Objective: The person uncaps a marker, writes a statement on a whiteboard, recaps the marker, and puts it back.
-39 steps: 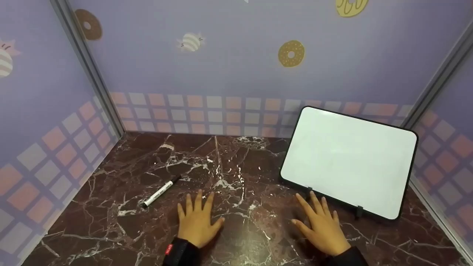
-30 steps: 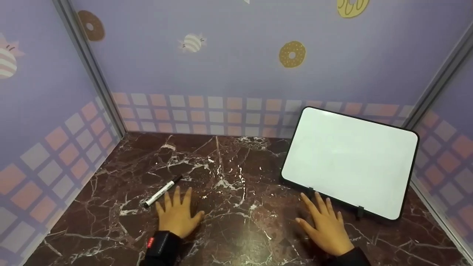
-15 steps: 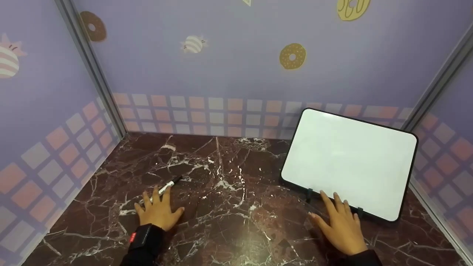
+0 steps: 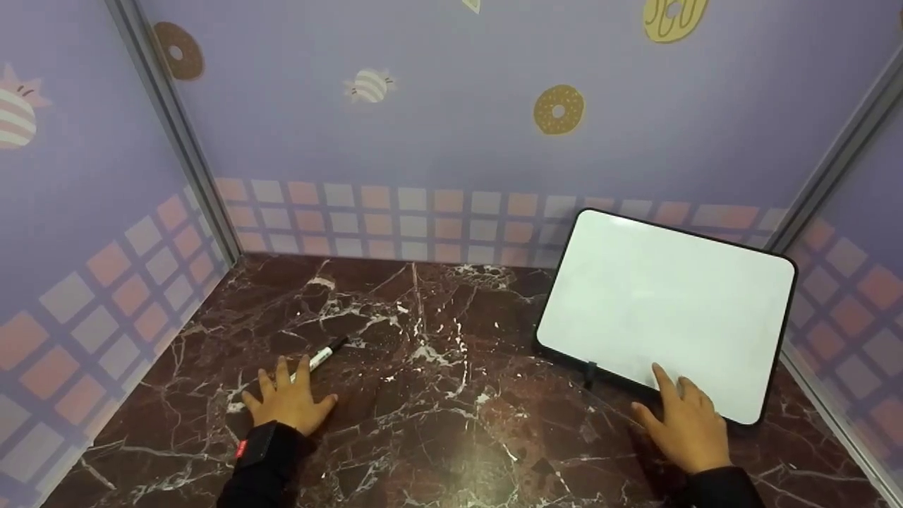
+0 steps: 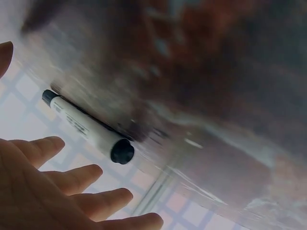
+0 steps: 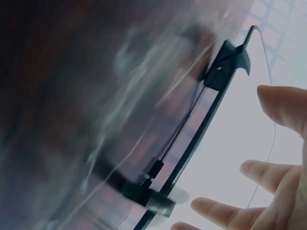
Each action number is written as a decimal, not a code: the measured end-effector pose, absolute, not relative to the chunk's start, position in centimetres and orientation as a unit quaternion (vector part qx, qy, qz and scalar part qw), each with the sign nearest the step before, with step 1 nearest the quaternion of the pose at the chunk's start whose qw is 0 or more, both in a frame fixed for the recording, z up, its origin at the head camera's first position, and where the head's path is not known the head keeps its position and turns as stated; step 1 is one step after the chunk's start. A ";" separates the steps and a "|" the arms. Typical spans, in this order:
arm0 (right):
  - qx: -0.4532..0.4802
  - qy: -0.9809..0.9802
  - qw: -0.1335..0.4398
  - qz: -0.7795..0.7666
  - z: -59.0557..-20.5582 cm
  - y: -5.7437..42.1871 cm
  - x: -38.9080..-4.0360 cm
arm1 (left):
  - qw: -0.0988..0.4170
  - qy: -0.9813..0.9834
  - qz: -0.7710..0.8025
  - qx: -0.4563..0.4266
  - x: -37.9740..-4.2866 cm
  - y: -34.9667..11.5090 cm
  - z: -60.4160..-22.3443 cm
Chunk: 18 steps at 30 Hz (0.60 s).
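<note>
My left hand [image 4: 286,406], fingers spread, hovers just in front of a white marker [image 4: 324,355] with a black cap; its fingers overlap the marker's near end in the head view. The left wrist view shows the marker [image 5: 84,123] lying on the tabletop beyond the fingertips, with a gap between. On the right, a black-framed whiteboard [image 4: 663,310] leans back on a stand. My right hand [image 4: 688,427] is at its lower edge, fingers spread and holding nothing. From the right wrist, the stand's black clip [image 6: 223,64] shows under the board's edge.
A dark red marbled tabletop [image 4: 423,423] with white veins spreads beneath everything. Purple panels with donut and candy prints enclose it at the back [image 4: 451,127] and both sides. A grey metal post [image 4: 176,134] stands in the left corner.
My left hand has moved left to the marker, its fingers now overlapping it. The right hand has shifted right along the whiteboard's lower edge. Marker and board have stayed put.
</note>
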State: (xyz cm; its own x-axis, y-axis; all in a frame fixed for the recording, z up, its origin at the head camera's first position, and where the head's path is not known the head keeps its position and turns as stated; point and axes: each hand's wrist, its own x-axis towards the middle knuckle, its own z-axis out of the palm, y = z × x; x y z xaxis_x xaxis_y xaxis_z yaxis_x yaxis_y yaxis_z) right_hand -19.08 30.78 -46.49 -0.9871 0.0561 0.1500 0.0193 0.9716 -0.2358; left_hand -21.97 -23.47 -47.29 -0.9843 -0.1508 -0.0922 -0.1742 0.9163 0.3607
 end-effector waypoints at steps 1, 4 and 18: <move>-0.019 -0.990 0.075 0.114 -46.6 31.0 -19.1 | 0.035 0.978 0.188 -0.085 -22.0 -23.6 -47.3; -0.016 -0.991 0.080 0.105 -46.8 31.6 -19.0 | 0.041 0.977 0.188 -0.090 -22.1 -23.9 -47.3; -0.025 -0.981 0.135 0.138 -47.5 33.0 -20.1 | 0.046 0.981 0.169 -0.084 -22.4 -24.1 -46.7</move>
State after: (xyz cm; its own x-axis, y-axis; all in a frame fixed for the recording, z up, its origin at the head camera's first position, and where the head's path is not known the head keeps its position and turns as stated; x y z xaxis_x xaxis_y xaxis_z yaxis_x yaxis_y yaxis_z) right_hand -20.12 33.02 -47.51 -0.9622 0.0858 0.2583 0.0109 0.9604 -0.2783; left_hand -22.36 -24.11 -46.71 -0.9817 -0.1485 -0.1193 -0.1799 0.9288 0.3239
